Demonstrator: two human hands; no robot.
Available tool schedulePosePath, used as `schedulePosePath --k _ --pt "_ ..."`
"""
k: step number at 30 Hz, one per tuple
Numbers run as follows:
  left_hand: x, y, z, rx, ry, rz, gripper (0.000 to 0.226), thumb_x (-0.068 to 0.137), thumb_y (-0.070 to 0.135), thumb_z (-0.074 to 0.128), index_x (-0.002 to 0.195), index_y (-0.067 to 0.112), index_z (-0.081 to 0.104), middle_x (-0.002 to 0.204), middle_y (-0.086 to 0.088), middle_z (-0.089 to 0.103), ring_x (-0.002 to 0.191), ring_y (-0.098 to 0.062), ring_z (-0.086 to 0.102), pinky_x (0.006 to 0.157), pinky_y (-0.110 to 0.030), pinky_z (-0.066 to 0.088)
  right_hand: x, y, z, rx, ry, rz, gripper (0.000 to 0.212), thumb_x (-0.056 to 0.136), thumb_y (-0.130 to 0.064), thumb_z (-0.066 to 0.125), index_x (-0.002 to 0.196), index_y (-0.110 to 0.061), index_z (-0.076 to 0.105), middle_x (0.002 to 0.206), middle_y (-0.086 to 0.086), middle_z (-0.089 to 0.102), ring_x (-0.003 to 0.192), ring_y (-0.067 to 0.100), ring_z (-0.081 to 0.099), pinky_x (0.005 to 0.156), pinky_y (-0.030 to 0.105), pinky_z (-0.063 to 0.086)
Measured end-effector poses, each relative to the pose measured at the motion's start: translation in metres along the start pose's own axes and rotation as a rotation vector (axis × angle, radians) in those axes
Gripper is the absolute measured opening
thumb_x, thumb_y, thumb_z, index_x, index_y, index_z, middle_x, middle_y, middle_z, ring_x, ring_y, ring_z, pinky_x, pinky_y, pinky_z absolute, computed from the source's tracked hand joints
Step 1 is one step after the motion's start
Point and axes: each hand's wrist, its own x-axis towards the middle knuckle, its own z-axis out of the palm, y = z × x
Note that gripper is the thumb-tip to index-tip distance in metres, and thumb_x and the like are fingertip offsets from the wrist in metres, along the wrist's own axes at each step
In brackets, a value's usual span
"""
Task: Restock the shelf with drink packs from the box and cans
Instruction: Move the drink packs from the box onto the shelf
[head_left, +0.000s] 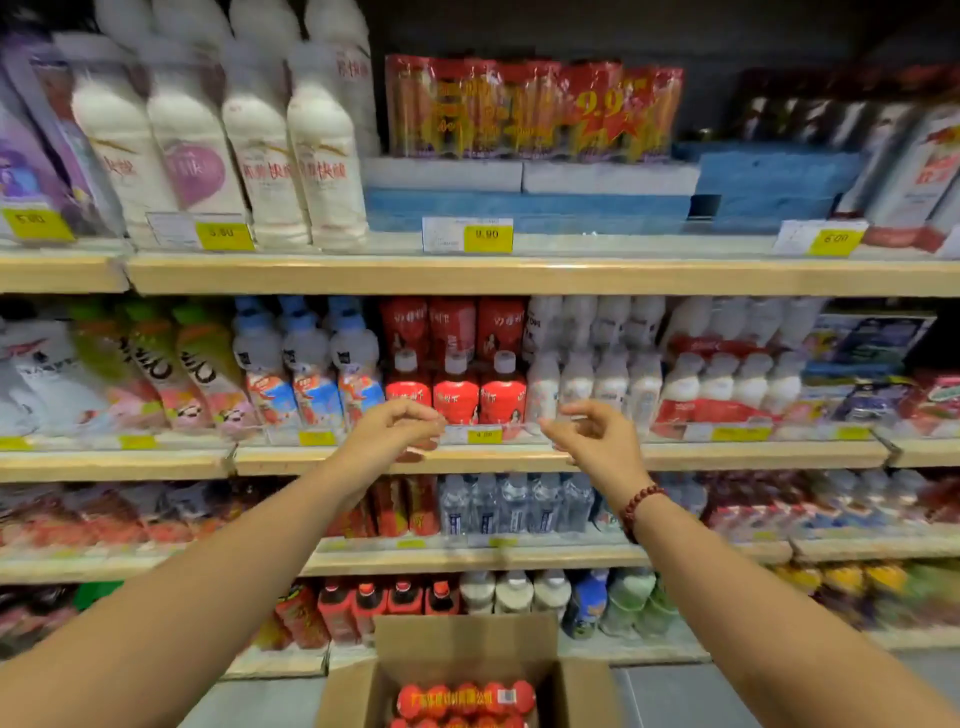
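Both bare arms stretched forward and upward, forearms converging. Left hand (395, 431) and right hand (597, 439) level with each other, near but apart. Palms turned inward. Fingers (415, 411) on both loosely curled, thumbs close to fingertips, nothing held.

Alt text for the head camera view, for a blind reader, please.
Left hand and right hand, empty with loosely curled fingers, reach toward red bottles on a shop shelf. Below, an open cardboard box holds red packs.
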Motion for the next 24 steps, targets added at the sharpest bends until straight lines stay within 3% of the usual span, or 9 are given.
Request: schedulePosePath --k 3,8,11,13,15,18,20,23,24 --pt "0.006 -0.068 0.009 -0.047 -0.040 -0.195 0.011 0.082 0.020 0.070 0.092 0.015 0.068 0.096 -0.008 0.073 0.088 -0.021 0.067 0.084 -0.035 0.054 -0.002 0.060 0.009 0.027 -0.024 0.114 0.034 0.076 -0.020 0.077 0.102 -0.003 0.062 0.077 0.023 0.056 0.077 0.024 0.060 0.065 0.017 0.053" --pt "-0.007 -0.208 0.036 -0.124 -0.038 -0.449 0.011 0.081 0.018 0.070 0.084 0.009 0.064 0.083 -0.012 0.065 0.076 -0.025 0.064 0.066 -0.026 0.051 -0.008 0.196 0.035 0.010 -0.101 0.321 0.023 0.080 -0.009 0.072 0.094 -0.004 0.055 0.072 0.011 0.050 0.070 0.024 0.052 0.071 0.024 0.054" --pt "-0.023 -0.282 0.050 -0.156 0.063 -0.543 0.038 0.069 0.021 0.073 0.102 0.004 0.067 0.104 -0.017 0.068 0.096 -0.030 0.064 0.084 -0.035 0.051 -0.018 0.276 0.048 -0.067 -0.131 0.410 0.026 0.076 -0.016 0.076 0.094 -0.014 0.058 0.076 -0.001 0.059 0.069 0.012 0.058 0.081 0.036 0.052" --pt "-0.032 -0.336 0.062 -0.161 0.054 -0.596 0.031 0.069 0.024 0.070 0.097 0.012 0.069 0.106 -0.012 0.071 0.098 -0.027 0.065 0.081 -0.032 0.052 -0.030 0.335 0.060 -0.060 -0.101 0.483 0.021 0.075 -0.007 0.076 0.083 -0.015 0.058 0.067 -0.006 0.061 0.058 -0.003 0.057 0.069 0.022 0.050" --pt "-0.033 -0.377 0.070 -0.138 0.003 -0.647 0.015 0.080 0.020 0.069 0.095 0.016 0.069 0.103 -0.008 0.071 0.101 -0.025 0.065 0.083 -0.030 0.051 -0.041 0.382 0.071 -0.080 -0.096 0.559 0.021 0.077 -0.003 0.074 0.085 -0.010 0.057 0.063 -0.004 0.059 0.055 -0.003 0.055 0.054 0.007 0.044" --pt "-0.027 -0.439 0.077 -0.090 -0.077 -0.718 0.017 0.089 0.021 0.059 0.103 0.014 0.066 0.104 -0.004 0.070 0.102 -0.019 0.065 0.082 -0.025 0.050 -0.056 0.459 0.089 -0.100 -0.131 0.629 0.017 0.077 0.007 0.069 0.090 0.004 0.060 0.064 0.003 0.053 0.047 -0.005 0.054 0.058 0.015 0.045" --pt "-0.022 -0.484 0.082 -0.065 -0.099 -0.740 0.018 0.090 0.019 0.059 0.104 0.012 0.066 0.098 0.000 0.072 0.101 -0.016 0.065 0.074 -0.020 0.048 -0.065 0.517 0.103 -0.137 -0.140 0.673 0.018 0.074 0.007 0.071 0.089 0.007 0.060 0.071 0.007 0.058 0.061 0.002 0.058 0.065 0.016 0.047" --pt "-0.019 -0.547 0.095 -0.034 -0.022 -0.749 0.014 0.089 0.005 0.058 0.086 0.017 0.064 0.068 0.012 0.072 0.076 -0.003 0.065 0.061 -0.011 0.048 -0.074 0.589 0.120 -0.149 -0.150 0.714 0.030 0.068 -0.011 0.082 0.092 -0.008 0.062 0.094 0.011 0.067 0.092 0.021 0.063 0.083 0.025 0.049" --pt "-0.017 -0.568 0.100 -0.031 0.021 -0.761 0.016 0.085 0.002 0.062 0.085 0.018 0.062 0.070 0.010 0.072 0.074 -0.003 0.065 0.059 -0.010 0.048 -0.077 0.609 0.125 -0.159 -0.150 0.728 0.030 0.067 -0.013 0.083 0.089 -0.013 0.061 0.097 0.009 0.067 0.097 0.022 0.062 0.088 0.029 0.048"
